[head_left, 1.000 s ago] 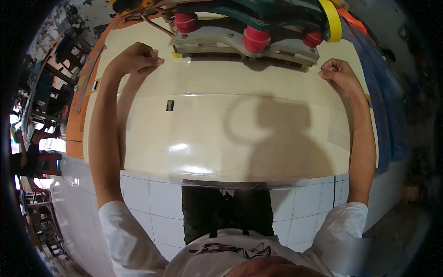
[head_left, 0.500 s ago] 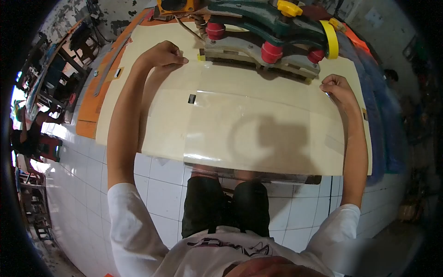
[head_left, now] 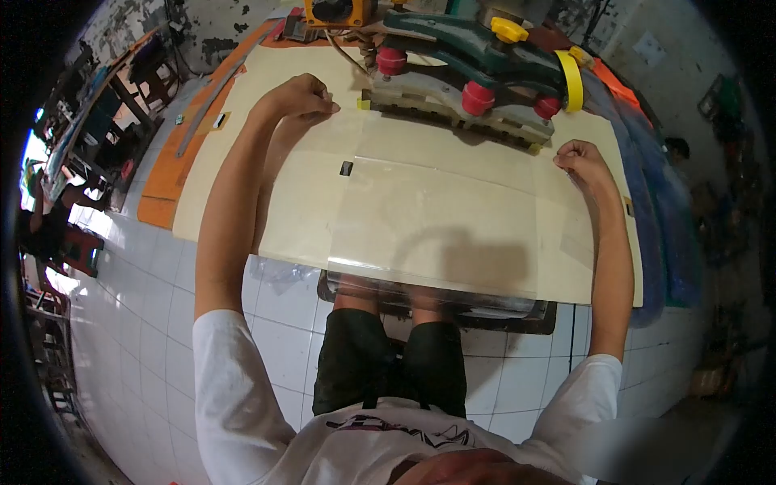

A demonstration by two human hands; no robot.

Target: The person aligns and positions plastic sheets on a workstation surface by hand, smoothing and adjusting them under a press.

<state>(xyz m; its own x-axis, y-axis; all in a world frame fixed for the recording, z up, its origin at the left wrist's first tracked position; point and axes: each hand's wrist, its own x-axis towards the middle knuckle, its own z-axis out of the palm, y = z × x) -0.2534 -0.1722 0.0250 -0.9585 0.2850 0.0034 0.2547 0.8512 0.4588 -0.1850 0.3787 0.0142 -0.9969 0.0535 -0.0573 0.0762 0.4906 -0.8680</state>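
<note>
A clear plastic sheet (head_left: 436, 202) lies across a cream board (head_left: 299, 210), and its near edge hangs over the front above my knees. My left hand (head_left: 305, 97) rests at the sheet's far left, thumb and fingers pinched on the film. On the far right, my right hand (head_left: 584, 164) is closed in a pinch at the film; what lies between its fingertips is hard to see. Between both hands sits the press head (head_left: 461, 109), a long metal bar under a green arm (head_left: 444, 44) with red knobs (head_left: 478, 97). A small black mark (head_left: 346, 168) shows left of centre.
An orange wooden tabletop (head_left: 162, 187) extends under the board at left, with a metal strip (head_left: 202, 117) on it. Blue plastic (head_left: 659, 210) drapes along the right side. An orange device (head_left: 338, 11) stands behind. Another person (head_left: 50, 212) sits far left.
The view has shifted slightly, and more of the plastic overhang shows at the front edge. Both hands keep nearly the same places beside the press head, still pinched.
</note>
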